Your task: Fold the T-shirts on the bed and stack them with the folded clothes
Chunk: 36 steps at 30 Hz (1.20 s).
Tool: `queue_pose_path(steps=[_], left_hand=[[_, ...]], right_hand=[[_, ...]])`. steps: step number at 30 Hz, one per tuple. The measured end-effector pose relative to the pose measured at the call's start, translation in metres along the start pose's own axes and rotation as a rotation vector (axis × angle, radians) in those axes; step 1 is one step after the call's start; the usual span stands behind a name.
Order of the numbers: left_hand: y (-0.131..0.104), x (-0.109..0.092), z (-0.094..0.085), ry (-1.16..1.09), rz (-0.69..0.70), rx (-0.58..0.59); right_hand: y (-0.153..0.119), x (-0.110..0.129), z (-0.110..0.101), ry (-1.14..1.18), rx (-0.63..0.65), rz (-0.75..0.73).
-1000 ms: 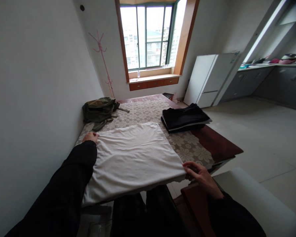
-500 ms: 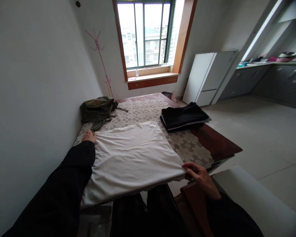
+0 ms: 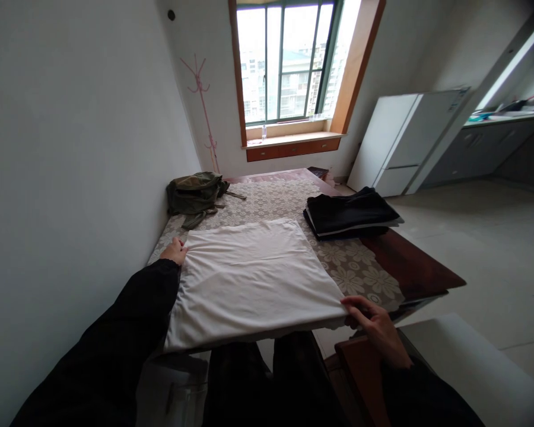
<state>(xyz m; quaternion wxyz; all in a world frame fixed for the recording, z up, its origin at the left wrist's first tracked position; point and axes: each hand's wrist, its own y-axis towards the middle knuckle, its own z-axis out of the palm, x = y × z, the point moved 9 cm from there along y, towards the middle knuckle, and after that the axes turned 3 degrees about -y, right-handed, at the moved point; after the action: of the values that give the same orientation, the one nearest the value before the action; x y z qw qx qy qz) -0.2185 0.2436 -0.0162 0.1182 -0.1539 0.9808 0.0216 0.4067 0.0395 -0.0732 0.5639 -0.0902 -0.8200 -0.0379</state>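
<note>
A white cloth lies spread over the near part of the table, with soft wrinkles across it and its front edge at the table's near side. At its left edge my left hand pinches the fabric. My right hand grips the near right corner between thumb and fingers. Beyond the cloth on the right rests a folded stack of black clothes with a light layer showing in it.
An olive backpack sits at the table's far left by the wall. A patterned tablecloth covers much of the dark red table. A brown chair stands near my right arm. Farther back is a white fridge.
The view has turned slightly left, so things appear farther right. My left hand has come a little nearer along the cloth's left edge. Both hands still hold the cloth.
</note>
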Motion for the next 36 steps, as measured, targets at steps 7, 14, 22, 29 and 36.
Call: queue_pose_path(steps=[7,14,22,29,36], left_hand=[[-0.030,-0.016,-0.014,0.025,0.109,-0.065],[-0.122,-0.072,0.022,0.064,0.550,-0.006],[-0.168,-0.091,0.053,0.034,0.604,-0.050],[-0.133,-0.082,0.048,0.049,0.493,0.111],[-0.119,-0.191,0.083,-0.001,0.567,0.114]], right_hand=[[-0.003,-0.004,0.001,0.011,-0.021,-0.007],[-0.008,0.019,-0.006,-0.364,-0.174,-0.199],[-0.013,0.107,0.052,-0.590,-0.221,-0.622],[-0.002,0.145,0.154,-0.727,0.167,-0.692],[0.053,0.171,0.276,-0.996,0.527,-0.534]])
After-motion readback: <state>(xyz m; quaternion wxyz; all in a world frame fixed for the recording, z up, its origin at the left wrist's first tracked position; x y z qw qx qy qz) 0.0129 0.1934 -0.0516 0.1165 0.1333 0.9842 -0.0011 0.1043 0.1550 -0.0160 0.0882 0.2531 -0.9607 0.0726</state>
